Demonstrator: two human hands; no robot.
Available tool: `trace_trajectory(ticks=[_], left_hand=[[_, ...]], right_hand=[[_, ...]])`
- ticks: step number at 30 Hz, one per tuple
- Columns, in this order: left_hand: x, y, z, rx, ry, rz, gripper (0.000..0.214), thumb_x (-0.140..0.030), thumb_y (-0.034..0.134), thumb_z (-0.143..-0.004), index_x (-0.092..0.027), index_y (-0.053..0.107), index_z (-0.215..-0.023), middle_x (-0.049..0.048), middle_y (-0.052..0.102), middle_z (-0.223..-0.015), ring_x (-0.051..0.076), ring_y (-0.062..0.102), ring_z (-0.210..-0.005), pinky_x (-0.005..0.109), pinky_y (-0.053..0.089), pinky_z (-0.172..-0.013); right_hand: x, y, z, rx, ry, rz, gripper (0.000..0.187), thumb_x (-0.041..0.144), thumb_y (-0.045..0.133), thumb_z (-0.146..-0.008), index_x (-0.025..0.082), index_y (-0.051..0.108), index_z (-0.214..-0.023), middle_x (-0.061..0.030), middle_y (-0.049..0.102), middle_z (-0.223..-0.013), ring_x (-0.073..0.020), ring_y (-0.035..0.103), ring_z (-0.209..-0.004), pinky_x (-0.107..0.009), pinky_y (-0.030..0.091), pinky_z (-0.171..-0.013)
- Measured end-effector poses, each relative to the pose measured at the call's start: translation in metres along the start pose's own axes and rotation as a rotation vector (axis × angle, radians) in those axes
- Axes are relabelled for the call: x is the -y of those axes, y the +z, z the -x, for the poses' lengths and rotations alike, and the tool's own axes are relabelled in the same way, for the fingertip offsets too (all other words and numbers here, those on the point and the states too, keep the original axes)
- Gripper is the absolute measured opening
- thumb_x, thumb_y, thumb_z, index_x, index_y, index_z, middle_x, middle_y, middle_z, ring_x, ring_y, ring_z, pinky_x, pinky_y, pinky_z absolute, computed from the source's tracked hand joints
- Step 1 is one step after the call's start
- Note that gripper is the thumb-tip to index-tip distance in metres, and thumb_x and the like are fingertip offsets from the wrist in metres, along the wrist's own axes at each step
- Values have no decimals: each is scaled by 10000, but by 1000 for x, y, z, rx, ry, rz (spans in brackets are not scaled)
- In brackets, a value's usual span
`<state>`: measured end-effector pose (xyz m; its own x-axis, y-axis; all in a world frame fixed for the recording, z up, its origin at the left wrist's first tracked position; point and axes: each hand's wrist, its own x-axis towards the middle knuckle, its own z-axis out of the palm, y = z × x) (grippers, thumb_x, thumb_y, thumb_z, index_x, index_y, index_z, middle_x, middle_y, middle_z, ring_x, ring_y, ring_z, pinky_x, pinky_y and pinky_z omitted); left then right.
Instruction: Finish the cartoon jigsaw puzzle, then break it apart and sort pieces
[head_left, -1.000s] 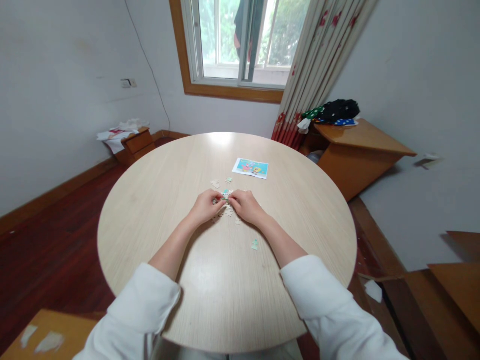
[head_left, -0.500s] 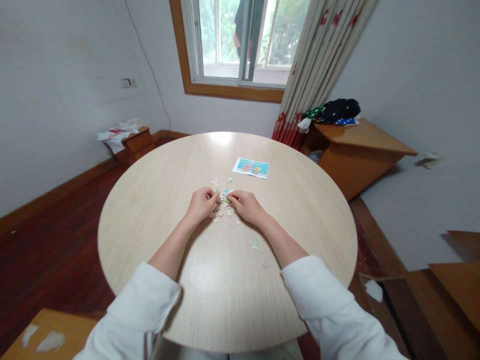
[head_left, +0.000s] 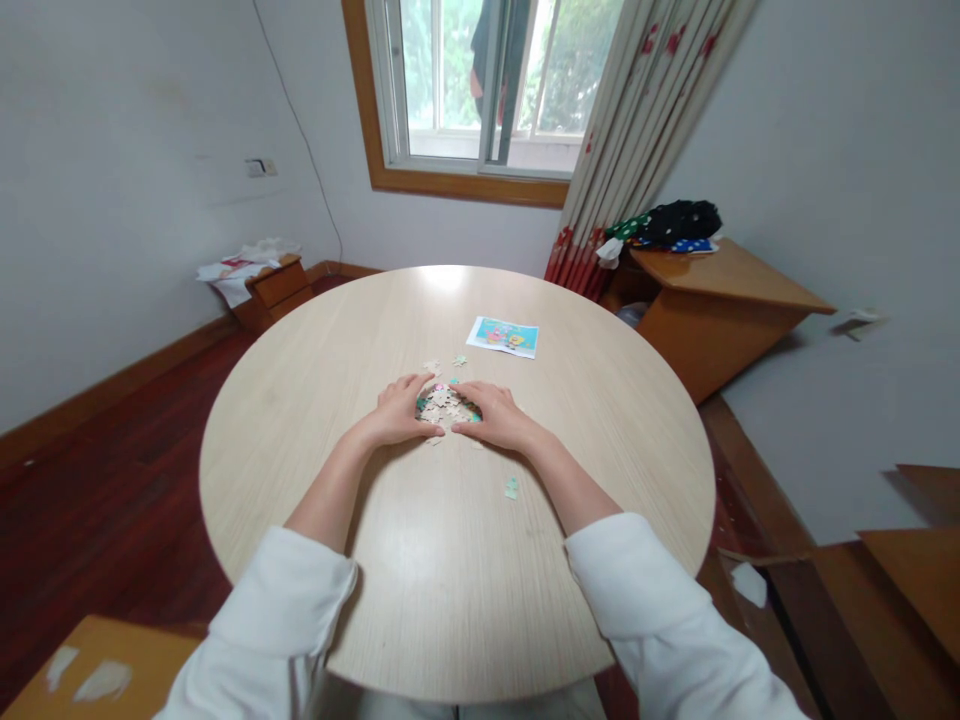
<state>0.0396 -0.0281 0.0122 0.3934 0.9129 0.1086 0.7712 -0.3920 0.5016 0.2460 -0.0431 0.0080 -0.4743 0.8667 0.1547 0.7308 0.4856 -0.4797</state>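
Note:
A small heap of jigsaw puzzle pieces (head_left: 444,402) lies on the round table, mostly pale backs up, with bits of green, teal and pink showing. My left hand (head_left: 400,412) curves around the heap's left side, thumb and fingers apart. Around the right side curves my right hand (head_left: 491,414), also with thumb and fingers spread. Both hands rest low at the table, and the heap's outer edges are partly hidden under them. A few loose pieces (head_left: 460,360) lie just beyond the heap. Nearer to me, right of the heap, sits a pale green piece (head_left: 511,488).
A printed cartoon picture (head_left: 504,337) lies farther back on the round wooden table (head_left: 450,570). Behind it are a window and a curtain (head_left: 622,130). Wooden cabinets (head_left: 727,275) with cloth on top stand to the right; a small drawer unit (head_left: 279,285) stands left.
Both hands have gone from pinching at the middle of the heap to cupping around its sides, fingers opened. The heap now sits gathered between them.

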Motion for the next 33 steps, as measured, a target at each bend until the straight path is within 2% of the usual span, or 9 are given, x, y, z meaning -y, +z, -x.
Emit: trace_trajectory(ticks=[5, 7, 10, 14, 21, 24, 29, 33], left_hand=[[-9, 14, -4, -28, 18, -31, 415, -252, 587, -735, -227, 587, -1149, 80, 625, -1151, 268, 528, -1099, 427, 369, -954], [-10, 21, -7, -70, 36, -12, 363, -155, 525, -734, -196, 627, -1080, 83, 657, -1054, 243, 568, -1015, 396, 414, -897], [-8, 28, -12, -130, 93, 56, 346, -81, 476, -718, -165, 651, -1005, 85, 674, -976, 208, 596, -927, 351, 450, -843], [-7, 29, -14, -226, 120, 186, 235, -113, 484, -750, -158, 663, -896, 74, 681, -903, 182, 610, -865, 317, 470, -807], [-8, 18, -15, -405, -6, 430, 173, -179, 519, -741, -157, 656, -845, 74, 686, -907, 181, 620, -846, 320, 479, -797], [-7, 14, -16, -447, -38, 549, 177, -188, 501, -739, -163, 651, -829, 70, 684, -865, 175, 629, -789, 319, 491, -763], [-8, 10, -15, -428, -59, 652, 151, -213, 499, -726, -172, 636, -775, 62, 679, -815, 177, 634, -748, 324, 503, -719], [-7, 8, -14, -370, -44, 609, 152, -234, 510, -699, -167, 636, -751, 65, 677, -796, 193, 633, -782, 345, 495, -767]], right_hand=[[1, 8, -7, -116, -61, -18, 345, 186, 592, -816, 174, 590, -1160, -89, 623, -1021, -185, 550, -958, -329, 391, -870], [2, 10, -8, -139, -70, -37, 276, 148, 575, -814, 140, 623, -1086, -83, 624, -930, -168, 556, -881, -295, 410, -814], [2, 11, -9, -180, -68, -72, 216, 139, 570, -811, 133, 642, -1015, -82, 633, -910, -163, 567, -856, -281, 422, -781], [1, 9, -10, -252, -66, -109, 199, 144, 554, -815, 133, 650, -989, -82, 660, -888, -155, 586, -813, -272, 436, -756], [-4, 5, -11, -428, 4, -262, 202, 133, 515, -798, 146, 682, -912, -75, 698, -895, -149, 612, -773, -278, 468, -745], [-6, 2, -10, -477, 38, -322, 220, 147, 495, -795, 161, 688, -900, -63, 700, -880, -148, 616, -758, -283, 480, -732], [-11, -10, -7, -417, 59, -332, 278, 119, 458, -780, 155, 687, -932, -65, 690, -869, -137, 599, -752, -275, 463, -704], [-19, -24, -1, -236, 87, -371, 195, 185, 551, -748, 135, 676, -890, -54, 649, -788, -119, 549, -675, -249, 419, -608]])
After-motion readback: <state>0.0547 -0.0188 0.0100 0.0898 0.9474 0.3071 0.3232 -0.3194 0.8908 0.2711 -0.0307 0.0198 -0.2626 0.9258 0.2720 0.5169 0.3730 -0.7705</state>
